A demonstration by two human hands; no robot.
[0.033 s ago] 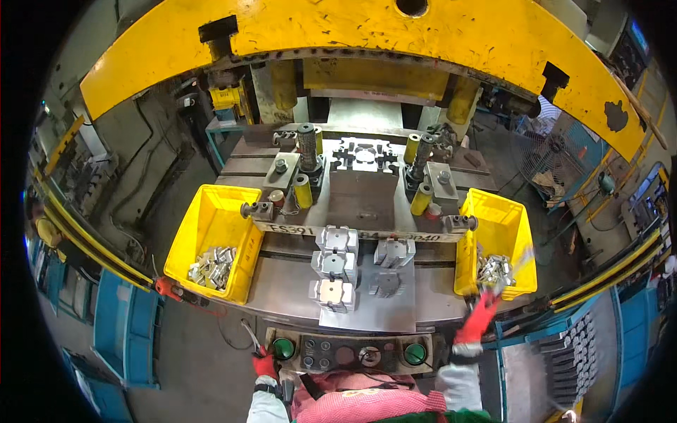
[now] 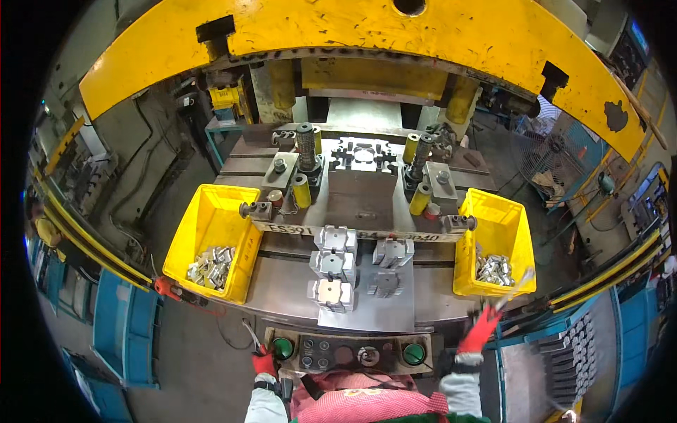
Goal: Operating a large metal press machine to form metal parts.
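My left hand, in a red glove, is closed around a thin bent metal tool beside the left green button of the control panel. Red-gloved too, my right hand grips a slim silvery metal tool. That tool slants up over the near corner of the right yellow bin; its exact kind is blurred. Small metal pieces lie inside this bin. Stacks of flat cut metal parts stand on a metal sheet in front of the die.
Overhead spans a yellow press beam. Guide posts flank the die, where a cut metal part lies. A left yellow bin holds metal pieces. Rows of parts lie on a bench at lower right.
My right hand has moved slightly toward me with its slim metal tool, whose tip now sits lower by the bin. My left hand stays by the green button.
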